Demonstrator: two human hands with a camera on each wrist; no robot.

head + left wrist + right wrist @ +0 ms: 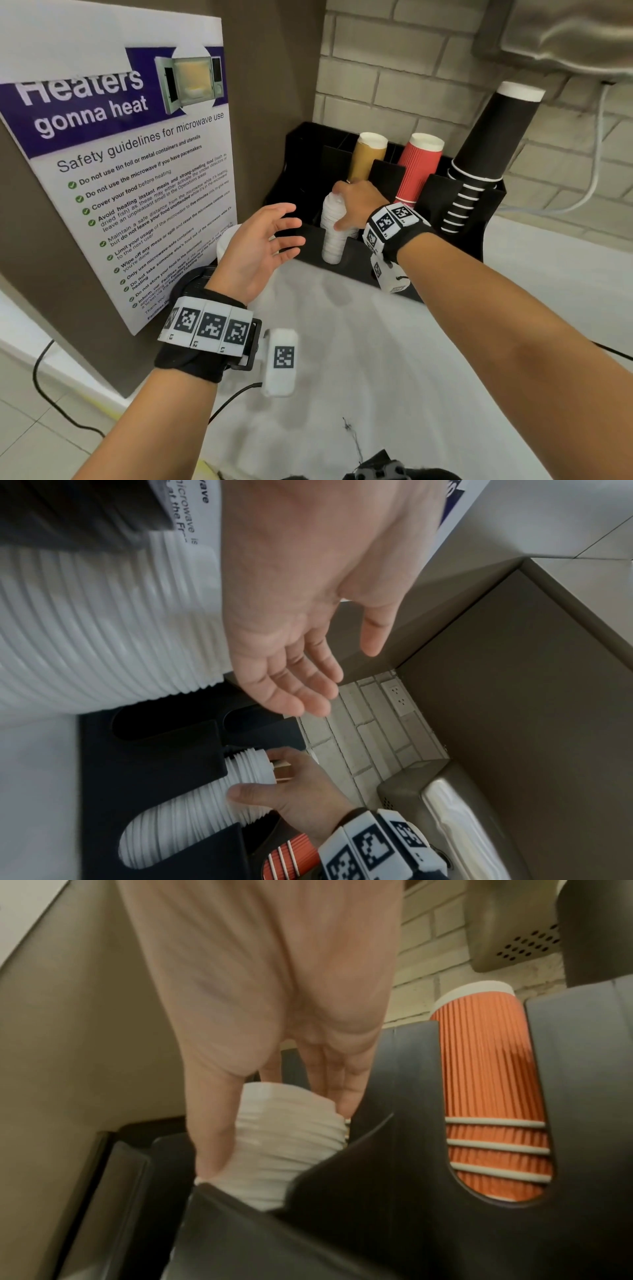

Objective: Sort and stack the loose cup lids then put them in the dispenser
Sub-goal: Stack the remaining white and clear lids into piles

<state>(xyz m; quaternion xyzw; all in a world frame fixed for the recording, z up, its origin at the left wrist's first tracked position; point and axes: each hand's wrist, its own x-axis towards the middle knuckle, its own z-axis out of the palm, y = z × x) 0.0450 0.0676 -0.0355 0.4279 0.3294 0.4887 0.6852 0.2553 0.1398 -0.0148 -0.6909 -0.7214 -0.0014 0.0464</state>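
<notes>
From the head view, the right hand (pixel 356 205) is wrapped around the top of a tall white lid stack (pixel 333 233), thumb on the near side and fingers over the back, with the stack's lower part sitting in a front slot of the black dispenser (pixel 493 219). The left hand (pixel 263 246) hovers just beside it, fingers spread, holding nothing. Brown cups (pixel 368 157), red cups (pixel 419 168) and black cups (pixel 479 164) fill the slots behind and to the right. A microwave poster (pixel 137 192) stands at the left edge of the white counter (pixel 376 377).

Over to the left wrist view: the open palm (pixel 308 615) is empty and relaxed, and a second stack of white lids (pixel 103 631) lies close beneath the wrist, waiting. Further off the right hand (pixel 294 794) pinches the slotted stack (pixel 192 821), which bends a little midway.

Right wrist view: the thumb (pixel 212 1137) runs down the stack (pixel 287 1139) and the fingers sit behind it, against the slot wall (pixel 377 1123).

My read: the stack is being seated. Keep the grip snug near the top, straighten that bend, and press straight down along the slot; the free hand could steady the lower lids so none slip out sideways.
</notes>
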